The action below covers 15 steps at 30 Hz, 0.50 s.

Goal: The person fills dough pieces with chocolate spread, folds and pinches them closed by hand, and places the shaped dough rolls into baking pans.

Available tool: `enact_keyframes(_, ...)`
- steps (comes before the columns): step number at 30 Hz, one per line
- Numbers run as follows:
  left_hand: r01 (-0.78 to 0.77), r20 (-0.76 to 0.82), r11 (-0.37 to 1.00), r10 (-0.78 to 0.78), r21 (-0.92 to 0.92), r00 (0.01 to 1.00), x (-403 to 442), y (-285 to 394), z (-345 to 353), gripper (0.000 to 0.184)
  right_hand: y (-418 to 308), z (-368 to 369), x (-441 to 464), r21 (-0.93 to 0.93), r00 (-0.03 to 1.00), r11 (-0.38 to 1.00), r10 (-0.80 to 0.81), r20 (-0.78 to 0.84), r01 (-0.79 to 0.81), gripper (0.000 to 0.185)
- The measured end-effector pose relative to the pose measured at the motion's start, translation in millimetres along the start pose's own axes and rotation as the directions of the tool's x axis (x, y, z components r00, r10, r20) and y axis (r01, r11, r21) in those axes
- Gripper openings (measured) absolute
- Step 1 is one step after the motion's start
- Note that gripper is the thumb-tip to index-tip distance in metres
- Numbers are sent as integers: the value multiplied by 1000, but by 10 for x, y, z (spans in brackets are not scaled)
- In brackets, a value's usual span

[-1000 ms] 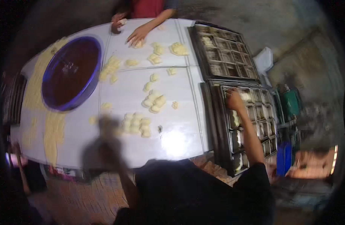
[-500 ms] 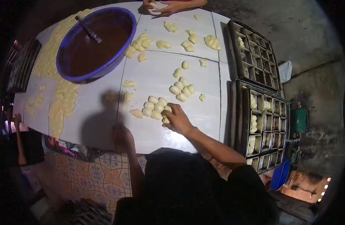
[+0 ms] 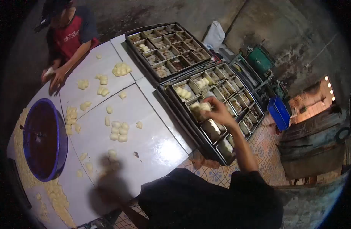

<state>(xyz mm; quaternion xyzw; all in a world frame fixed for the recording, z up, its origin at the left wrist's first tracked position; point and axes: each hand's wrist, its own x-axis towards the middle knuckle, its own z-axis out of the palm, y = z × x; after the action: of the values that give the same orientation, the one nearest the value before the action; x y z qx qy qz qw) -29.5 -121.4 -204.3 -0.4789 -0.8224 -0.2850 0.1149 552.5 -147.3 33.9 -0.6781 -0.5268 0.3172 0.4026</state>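
My right hand [image 3: 221,113] is over the near tray of metal tins [image 3: 198,135], its fingers closed on pale dough balls [image 3: 204,107] at a tin on the tray's left side. Other dough balls [image 3: 183,92] lie in the tin behind it. My left hand [image 3: 109,195] is low over the table's front part, dark and blurred, so its fingers cannot be made out. Beyond it, a few dough pieces [image 3: 112,154] lie in shadow. A cluster of round dough balls [image 3: 119,131] sits mid-table.
A second tin tray [image 3: 156,74] stands behind the near one. At the table's left are a blue basin [image 3: 61,147] of brown filling and flattened dough [image 3: 58,198]. Across the table, a person [image 3: 70,36] handles dough. A blue crate [image 3: 278,112] stands at right.
The view has swung right. My right hand has left the dough cluster on the table and is now over the near tray with dough balls. That cluster has fewer balls.
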Motion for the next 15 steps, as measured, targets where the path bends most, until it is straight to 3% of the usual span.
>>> enact_keyframes(1,9,0,1000,-9,-2,1000,-6,0,-1,31,124,-254,92,-157,994,987,2,-110,-19,40)
enact_keyframes(2,21,0,1000,-21,-6,1000,-8,8,8,31,150,-433,171,-354,985,927,73,-157,-125,48)
enact_keyframes(4,56,-3,998,-56,2,998,-11,-17,-10,31,700,-631,380,-614,995,784,57,-82,-95,56)
enact_keyframes(6,67,-3,998,-67,8,998,-5,-95,-29,29,873,-490,388,-873,998,483,47,-45,-63,62)
enact_keyframes(7,60,0,998,-60,5,998,4,-125,-13,28,718,-407,390,-699,975,682,188,-116,-214,63)
enact_keyframes(8,54,-2,999,-54,1,999,-8,-156,-12,26,552,-369,362,-605,950,735,270,-156,-308,64)
enact_keyframes(9,44,4,999,-44,4,999,-3,-194,6,25,842,-312,378,-671,961,702,70,-268,-238,63)
enact_keyframes(11,44,3,999,-44,30,999,-16,-221,20,22,477,-79,297,-899,944,326,-56,-326,-292,74)
enact_keyframes(12,54,1,997,-54,51,999,-15,-225,14,21,185,28,234,-833,923,436,-14,-384,-340,74)
enact_keyframes(13,71,-4,995,-71,70,997,-16,-217,12,20,239,82,264,-864,919,458,-210,-334,-209,68)
enact_keyframes(15,94,-12,992,-94,85,996,-49,-203,47,18,175,707,304,-715,900,691,-371,-228,104,53)
